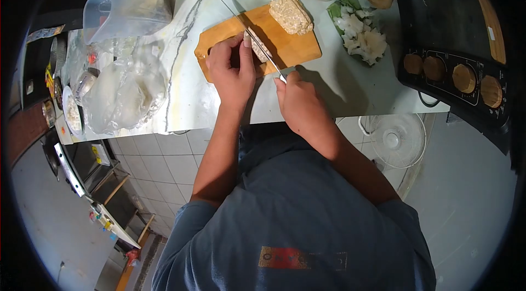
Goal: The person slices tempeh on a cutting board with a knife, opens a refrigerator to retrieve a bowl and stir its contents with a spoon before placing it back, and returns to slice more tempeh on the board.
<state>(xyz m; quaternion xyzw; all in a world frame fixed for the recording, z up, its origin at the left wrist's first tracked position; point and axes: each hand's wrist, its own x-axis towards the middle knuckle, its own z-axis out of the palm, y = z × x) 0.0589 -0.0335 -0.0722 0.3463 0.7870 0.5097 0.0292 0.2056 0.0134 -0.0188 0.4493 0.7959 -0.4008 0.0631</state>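
In our right hand [301, 102], fingers wrapped round the handle, we hold the knife [266, 54] over the food slice [257, 52] on the board [300, 45]; our left hand [233, 73], fingertips drawn together, pinches the slice's end.

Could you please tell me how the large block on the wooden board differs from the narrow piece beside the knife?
The large block is broad and thick, while the narrow piece is much slimmer. The large block lies apart from both hands; the narrow piece sits close by the left hand and the knife. Both look pale and lumpy, and both are on the wooden board.
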